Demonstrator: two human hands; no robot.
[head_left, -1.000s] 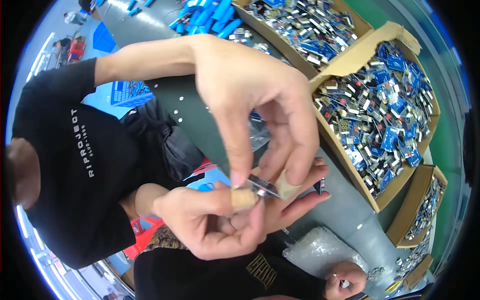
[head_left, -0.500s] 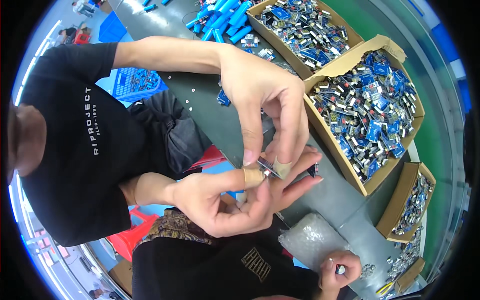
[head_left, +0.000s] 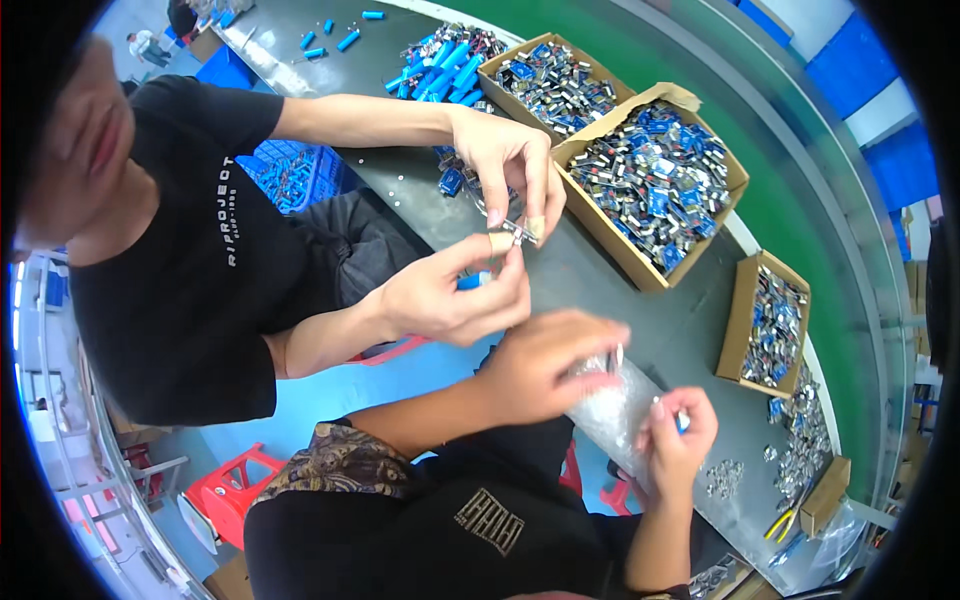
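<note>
My left hand (head_left: 550, 362), smeared by motion, holds a small thin dark-edged piece (head_left: 616, 356), likely a circuit board, between thumb and fingers. It is above a clear plastic bag (head_left: 612, 408) on the table. To its right, my right hand (head_left: 679, 440) is closed around a small white-and-blue piece (head_left: 683, 422), mostly hidden by the fingers. My two hands are apart. Beyond my left hand, a co-worker's two hands (head_left: 508, 235) pinch a small board with a blue cylinder (head_left: 474, 281) below it; the fingers wear tan finger covers.
Cardboard boxes of blue circuit boards (head_left: 650, 185) stand at the far side, with a smaller box (head_left: 765, 320) to the right. Blue cylinders (head_left: 440, 75) lie at the back. Loose metal pieces (head_left: 726, 478) and yellow-handled pliers (head_left: 782, 523) lie at the right. The co-worker sits at the left.
My left hand has come out from behind the co-worker's hands, nearer to my right hand. My right hand keeps its small piece. The whole view has shifted, showing more of the table's right end.
</note>
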